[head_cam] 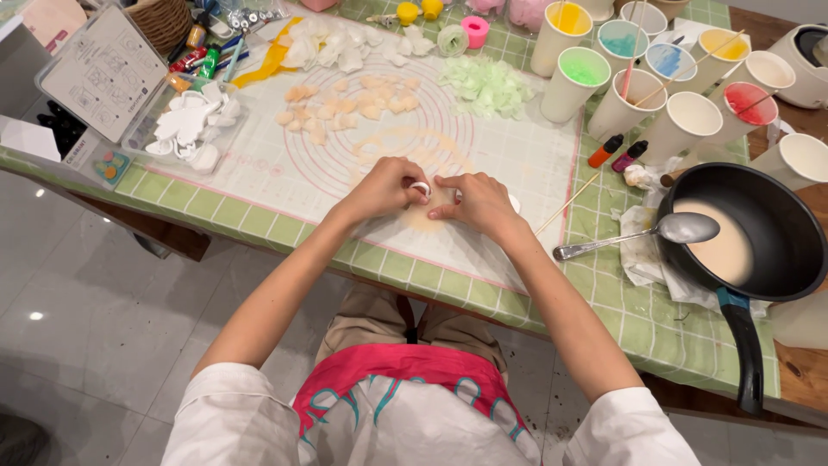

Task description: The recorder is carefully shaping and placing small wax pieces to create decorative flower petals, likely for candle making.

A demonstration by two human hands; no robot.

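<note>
Both hands meet at the near edge of a white silicone baking mat (pixel 517 164). My left hand (pixel 384 188) and my right hand (pixel 477 200) press down together on a small white cutter (pixel 421 187). Under it lies a thin sheet of pale orange dough (pixel 424 217). Farther up the mat lie several cut-out petal shapes: pale orange ones (pixel 345 105), white ones (pixel 336 47) and light green ones (pixel 485 85).
A black pan (pixel 780 276) of cream-coloured liquid stands at right, a metal spoon (pixel 642 237) resting on its rim. Several paper cups (pixel 573 82) of coloured liquid stand behind it. A clear tray of white cutters (pixel 190 129), a lidded box and a basket are at left.
</note>
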